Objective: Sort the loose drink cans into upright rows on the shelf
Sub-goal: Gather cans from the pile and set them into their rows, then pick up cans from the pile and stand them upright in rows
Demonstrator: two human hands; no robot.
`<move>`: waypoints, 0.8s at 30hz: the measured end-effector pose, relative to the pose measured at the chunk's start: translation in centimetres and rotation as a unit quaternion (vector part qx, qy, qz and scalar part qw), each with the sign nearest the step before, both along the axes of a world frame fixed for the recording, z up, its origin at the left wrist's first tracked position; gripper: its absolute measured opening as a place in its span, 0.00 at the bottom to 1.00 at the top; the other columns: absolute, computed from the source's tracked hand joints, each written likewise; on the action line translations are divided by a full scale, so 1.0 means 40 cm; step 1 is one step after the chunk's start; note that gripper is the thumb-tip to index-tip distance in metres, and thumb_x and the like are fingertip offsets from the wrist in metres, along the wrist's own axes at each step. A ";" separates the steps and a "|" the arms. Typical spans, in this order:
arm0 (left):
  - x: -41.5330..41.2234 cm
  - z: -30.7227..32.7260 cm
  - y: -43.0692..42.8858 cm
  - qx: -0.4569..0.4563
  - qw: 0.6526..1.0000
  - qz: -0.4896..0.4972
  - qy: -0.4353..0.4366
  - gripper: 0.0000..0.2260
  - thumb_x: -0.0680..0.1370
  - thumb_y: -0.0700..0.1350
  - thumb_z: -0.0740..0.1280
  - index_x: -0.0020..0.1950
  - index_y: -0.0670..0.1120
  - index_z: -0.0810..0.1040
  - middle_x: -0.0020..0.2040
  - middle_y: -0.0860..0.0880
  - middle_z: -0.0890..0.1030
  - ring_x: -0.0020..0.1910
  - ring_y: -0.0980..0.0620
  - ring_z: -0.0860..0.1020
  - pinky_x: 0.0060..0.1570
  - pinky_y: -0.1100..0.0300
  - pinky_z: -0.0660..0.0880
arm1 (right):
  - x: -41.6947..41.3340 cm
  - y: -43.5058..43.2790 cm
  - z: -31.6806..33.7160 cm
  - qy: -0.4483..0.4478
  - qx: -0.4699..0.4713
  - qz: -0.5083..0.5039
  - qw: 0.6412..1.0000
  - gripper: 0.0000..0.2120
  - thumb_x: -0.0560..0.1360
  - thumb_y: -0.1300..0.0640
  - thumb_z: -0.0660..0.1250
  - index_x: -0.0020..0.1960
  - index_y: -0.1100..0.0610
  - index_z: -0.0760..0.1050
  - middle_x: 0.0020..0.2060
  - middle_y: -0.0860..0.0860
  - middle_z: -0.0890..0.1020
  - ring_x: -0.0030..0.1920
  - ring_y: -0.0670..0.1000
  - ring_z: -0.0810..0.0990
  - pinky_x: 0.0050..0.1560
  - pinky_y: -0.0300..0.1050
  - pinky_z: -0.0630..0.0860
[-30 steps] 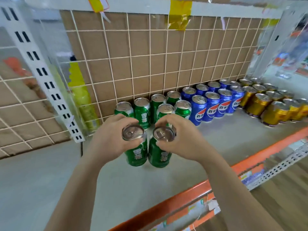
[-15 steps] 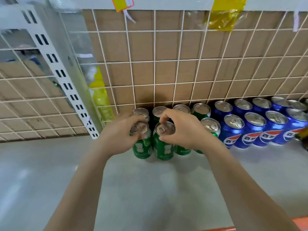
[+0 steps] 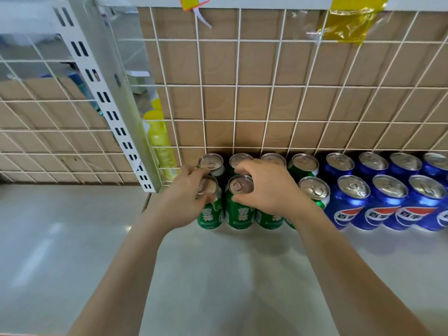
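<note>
Two green aluminium drink cans with silver pull-tab lids are seen standing upright, side by side, at the left end of the front row on the shelf. The left green can is gripped round its top rim by the left hand, the fingers curled over the lid and the thumb laid against the near side. The right green can is pinched at its rim by the right hand, thumb at the front and fingertips arched over the back edge.

Just behind them a back row of green cans is ranged against the white wire grid. To the right, further green cans are stood in the front row, one partly hidden under the right wrist. Beyond these, blue aluminium cans with red-and-white emblems are lined up upright in two rows. All are borne by the pale grey shelf board.

Brown cardboard is set behind the grid. At the left a white slotted steel upright is seen, with a yellow plastic bottle behind the mesh beside it. Crumpled yellow film is hung from the top edge.
</note>
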State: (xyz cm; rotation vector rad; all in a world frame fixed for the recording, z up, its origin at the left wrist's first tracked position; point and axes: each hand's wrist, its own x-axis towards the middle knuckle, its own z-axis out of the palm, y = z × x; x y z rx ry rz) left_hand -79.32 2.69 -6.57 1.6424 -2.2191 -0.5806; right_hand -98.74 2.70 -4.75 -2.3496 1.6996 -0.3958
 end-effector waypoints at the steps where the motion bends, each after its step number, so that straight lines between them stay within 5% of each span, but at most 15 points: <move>1: 0.001 0.000 0.002 -0.003 1.000 0.004 0.005 0.27 0.76 0.47 0.68 0.72 0.45 0.63 0.65 0.44 0.66 0.63 0.45 0.70 0.62 0.60 0.64 | 0.002 0.001 0.000 0.003 -0.007 -0.004 1.000 0.24 0.67 0.44 0.71 0.60 0.52 0.72 0.54 0.47 0.78 0.54 0.51 0.76 0.50 0.46 0.69; 14: -0.011 -0.009 0.039 -0.059 0.995 0.051 0.065 0.28 0.75 0.48 0.69 0.73 0.49 0.63 0.66 0.48 0.69 0.62 0.48 0.71 0.52 0.65 0.64 | 0.029 0.061 -0.005 0.019 -0.025 -0.011 0.999 0.31 0.72 0.44 0.67 0.71 0.50 0.62 0.69 0.50 0.66 0.68 0.56 0.63 0.68 0.53 0.57; 24: 0.139 -0.034 0.209 -0.097 0.976 0.194 -0.009 0.31 0.76 0.53 0.65 0.75 0.47 0.58 0.74 0.46 0.61 0.72 0.44 0.61 0.67 0.51 0.62 | 0.200 0.153 -0.016 -0.038 -0.095 0.094 0.990 0.23 0.70 0.47 0.66 0.62 0.56 0.74 0.59 0.55 0.75 0.61 0.60 0.71 0.67 0.59 0.63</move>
